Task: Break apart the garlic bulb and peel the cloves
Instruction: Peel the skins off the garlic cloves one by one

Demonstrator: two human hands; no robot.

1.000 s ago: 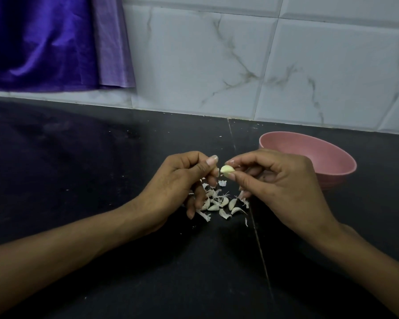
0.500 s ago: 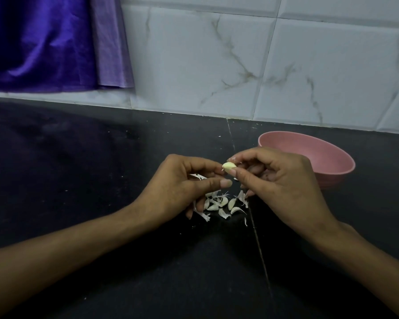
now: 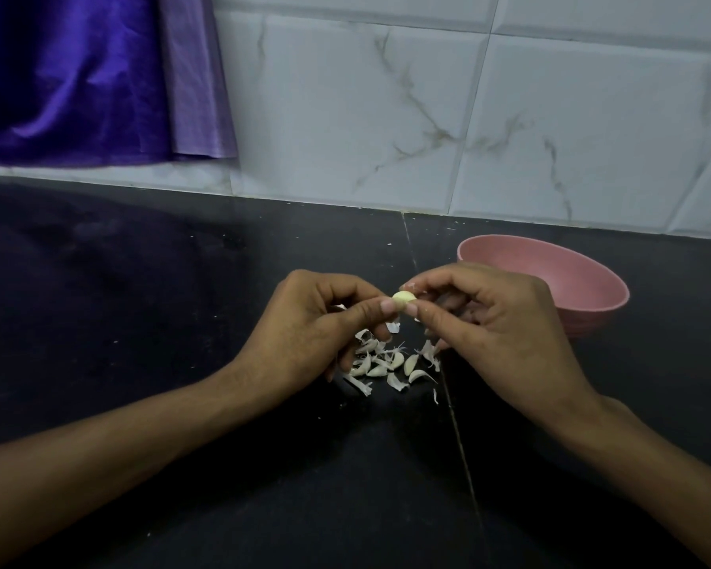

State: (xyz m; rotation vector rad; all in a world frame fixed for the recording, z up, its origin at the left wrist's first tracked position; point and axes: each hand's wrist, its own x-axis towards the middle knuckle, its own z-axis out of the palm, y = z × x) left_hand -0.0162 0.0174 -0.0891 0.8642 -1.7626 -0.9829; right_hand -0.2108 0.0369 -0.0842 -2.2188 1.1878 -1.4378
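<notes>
A small pale garlic clove (image 3: 404,298) is held above the black counter, between both hands. My right hand (image 3: 485,334) pinches it between thumb and forefinger. My left hand (image 3: 317,334) has its fingers curled, and its thumb tip and forefinger touch the clove's left side. Below the hands lies a pile of several cloves and white skin scraps (image 3: 386,365). Part of that pile is hidden behind my left fingers.
A pink bowl (image 3: 592,281) stands to the right of my right hand, close to the wall; its inside is hidden at this angle. A white marbled tile wall (image 3: 427,117) backs the black counter (image 3: 140,322). A purple cloth (image 3: 79,76) hangs at the upper left.
My left thumb dropped away from the clove with a skin scrap, then came back up to the clove. My right hand kept hold of the clove almost in place.
</notes>
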